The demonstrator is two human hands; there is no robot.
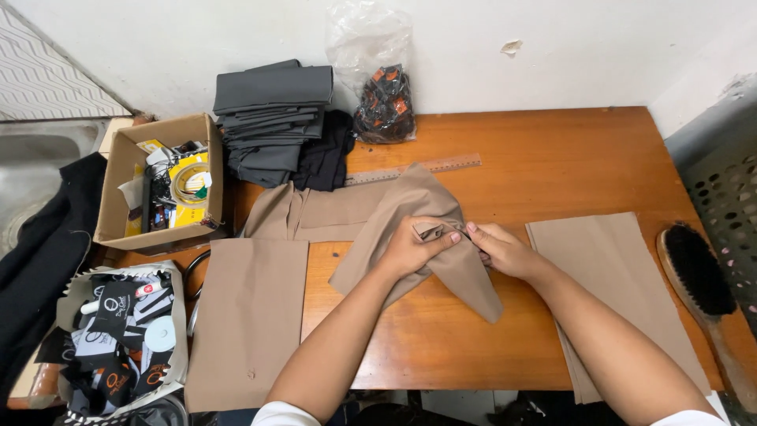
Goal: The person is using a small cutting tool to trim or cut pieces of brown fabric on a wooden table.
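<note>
Pinching a tan fabric piece (410, 229) between both hands, mid-desk. Left hand (414, 246) is closed on a bunched fold at the top of the piece; right hand (501, 248) meets it from the other side, fingertips gripping the same fold. I read both as clamped on the cloth, neither open.

The piece lies draped on the wooden desk (552, 170) under the hands, one corner trailing down toward me, the far end running away toward the wall.

Just beyond the hands: a ruler (414, 170) flat on the desk, partly covered by the fabric. Left of the left hand, a flat tan panel (248, 315) hangs over the near edge; another tan panel (611, 276) lies right of the right hand. Further right, a black-bristled brush (698, 272) with wooden handle.

Far left of the hands: a cardboard box (126, 170) of small supplies, and nearer me an open bundle of black labels (114, 331). Beyond, against the wall, a stack of folded grey cloth (272, 118) and a clear plastic bag (378, 71) with dark items.

Judgement on progress: two panels look laid out flat, the held one is in mid-handling, not flat or folded yet.
</note>
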